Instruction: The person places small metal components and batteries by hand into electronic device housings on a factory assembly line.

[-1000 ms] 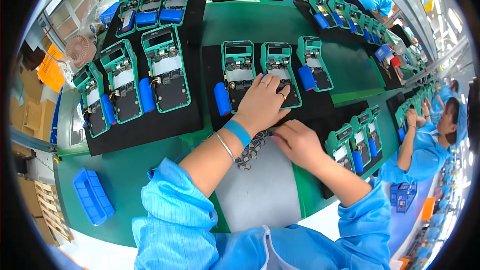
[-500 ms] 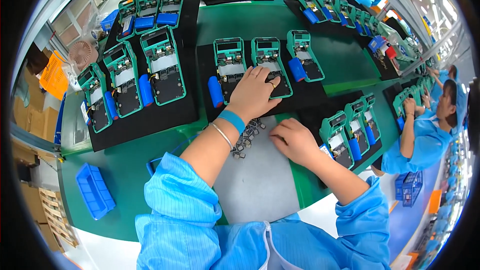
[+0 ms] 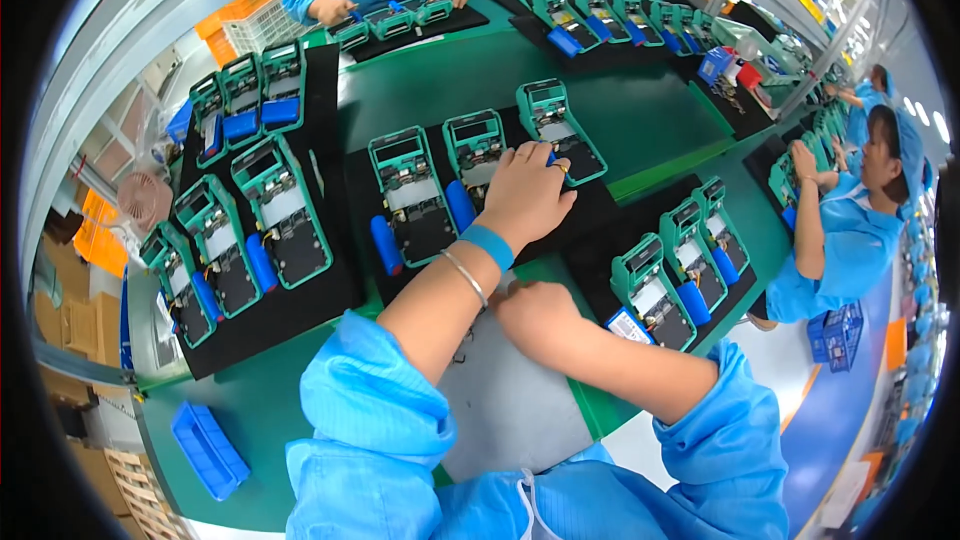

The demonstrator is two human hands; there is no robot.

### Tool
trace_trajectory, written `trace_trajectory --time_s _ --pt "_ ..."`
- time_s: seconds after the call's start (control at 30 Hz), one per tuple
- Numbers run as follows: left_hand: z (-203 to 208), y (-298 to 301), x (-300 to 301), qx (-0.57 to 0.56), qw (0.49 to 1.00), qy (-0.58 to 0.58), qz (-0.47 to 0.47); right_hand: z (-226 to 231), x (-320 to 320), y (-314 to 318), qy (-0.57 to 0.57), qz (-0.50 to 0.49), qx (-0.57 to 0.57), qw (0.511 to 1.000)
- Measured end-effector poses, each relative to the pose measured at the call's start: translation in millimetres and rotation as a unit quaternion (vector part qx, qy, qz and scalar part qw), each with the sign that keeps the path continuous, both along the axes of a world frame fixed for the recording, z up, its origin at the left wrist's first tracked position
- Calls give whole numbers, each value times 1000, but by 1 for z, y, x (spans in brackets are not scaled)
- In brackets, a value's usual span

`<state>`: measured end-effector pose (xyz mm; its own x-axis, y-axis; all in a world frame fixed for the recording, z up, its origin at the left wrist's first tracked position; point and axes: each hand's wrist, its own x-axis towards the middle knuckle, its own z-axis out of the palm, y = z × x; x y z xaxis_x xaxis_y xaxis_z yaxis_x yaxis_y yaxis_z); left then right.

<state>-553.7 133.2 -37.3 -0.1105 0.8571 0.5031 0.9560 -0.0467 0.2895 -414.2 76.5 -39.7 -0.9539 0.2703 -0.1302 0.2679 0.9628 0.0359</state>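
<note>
My left hand reaches over the middle row of green handheld device housings. Its fingers curl down at the lower left of the far-right housing, closed around a blue battery pack that shows only in part. Left of the hand, the middle housing has its own blue pack lying along its side. My right hand is low over the grey mat, its fingers bent together beside my left wrist. What its fingertips hold is hidden. A few small dark parts show on the mat below my left wrist.
More open housings stand on black pads at left and right. A blue tray lies at the lower left. Across the green table a person handles similar housings; other people sit at the right.
My left hand has shifted from the middle housing to the far-right one, uncovering the middle one's blue pack. My right hand has moved left, close to my left wrist. The whole view has turned somewhat.
</note>
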Motion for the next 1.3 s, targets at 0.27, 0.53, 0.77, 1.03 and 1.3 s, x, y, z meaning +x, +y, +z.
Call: trace_trajectory --time_s 0.27,0.53,0.77,1.03,1.3 --pt "-17 45 2 -46 998 22 26 -2 18 -3 74 93 32 992" --pt "-23 15 1 -18 999 32 10 -5 37 25 200 17 -113 973" --pt "-23 6 4 1 1000 18 7 8 9 1 -21 37 25 999" --pt "-25 -2 -1 -8 1000 -14 3 45 10 53 35 133 -20 990" --pt "-21 3 4 9 1000 -9 -6 51 -18 198 320 127 34 938"
